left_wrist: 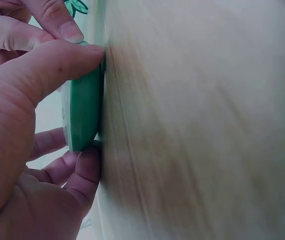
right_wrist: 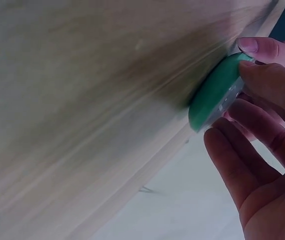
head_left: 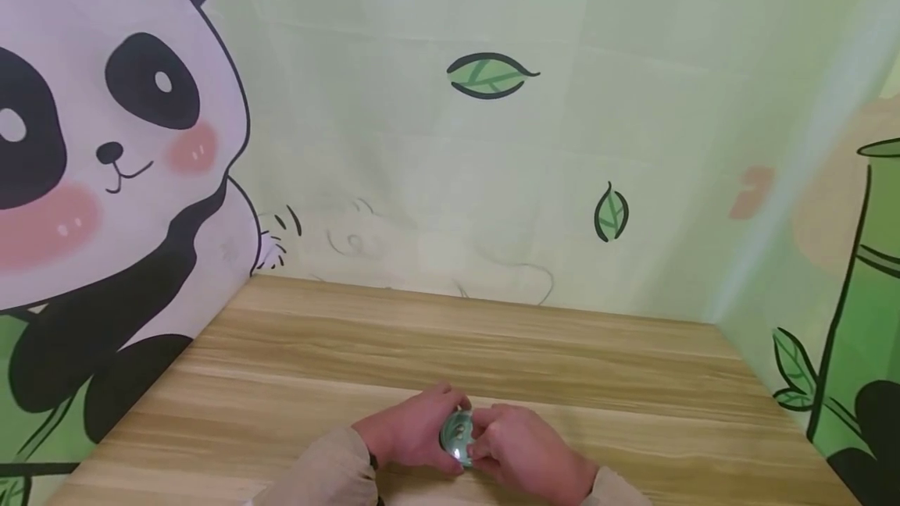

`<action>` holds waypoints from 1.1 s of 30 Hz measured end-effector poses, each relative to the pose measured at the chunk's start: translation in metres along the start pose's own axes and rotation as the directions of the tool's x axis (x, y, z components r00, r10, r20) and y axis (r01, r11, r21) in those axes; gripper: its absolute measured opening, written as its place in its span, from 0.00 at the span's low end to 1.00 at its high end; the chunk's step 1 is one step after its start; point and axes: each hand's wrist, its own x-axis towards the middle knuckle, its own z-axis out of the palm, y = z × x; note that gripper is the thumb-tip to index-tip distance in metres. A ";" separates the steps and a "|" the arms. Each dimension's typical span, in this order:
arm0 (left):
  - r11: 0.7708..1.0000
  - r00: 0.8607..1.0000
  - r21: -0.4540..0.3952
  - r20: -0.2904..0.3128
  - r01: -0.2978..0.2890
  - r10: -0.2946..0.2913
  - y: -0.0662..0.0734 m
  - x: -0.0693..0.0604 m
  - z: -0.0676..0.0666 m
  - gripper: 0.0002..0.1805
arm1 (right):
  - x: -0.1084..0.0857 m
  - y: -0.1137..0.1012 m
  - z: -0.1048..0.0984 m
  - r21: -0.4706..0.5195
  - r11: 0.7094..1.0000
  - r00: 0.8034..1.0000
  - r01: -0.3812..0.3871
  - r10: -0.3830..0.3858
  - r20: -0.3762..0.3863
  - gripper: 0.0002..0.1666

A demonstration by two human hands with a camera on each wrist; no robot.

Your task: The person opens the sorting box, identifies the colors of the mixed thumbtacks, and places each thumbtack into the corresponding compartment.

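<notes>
A small round green disc-shaped case (head_left: 455,437) with a shiny, clear-looking top lies low at the table's near middle. In the left wrist view its smooth green side (left_wrist: 85,112) sits right against the wood. My left hand (head_left: 418,429) grips it by the rim, thumb on one side and fingers curled on the other. From the right, my right hand (head_left: 523,443) holds the case too, its thumb on the rim and its fingers bent around the edge in the right wrist view. What kind of case it is, I cannot tell.
The wood-grain table (head_left: 337,334) reaches back to a pale green cloth wall (head_left: 394,139) with printed leaves. A printed panda (head_left: 148,178) covers the left wall, and printed bamboo (head_left: 865,318) stands on the right one.
</notes>
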 end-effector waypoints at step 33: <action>0.998 0.998 0.028 0.035 -0.056 0.055 0.003 0.021 -0.005 0.33 | -0.020 0.023 -0.005 0.442 0.746 0.867 -0.499 0.431 0.252 0.18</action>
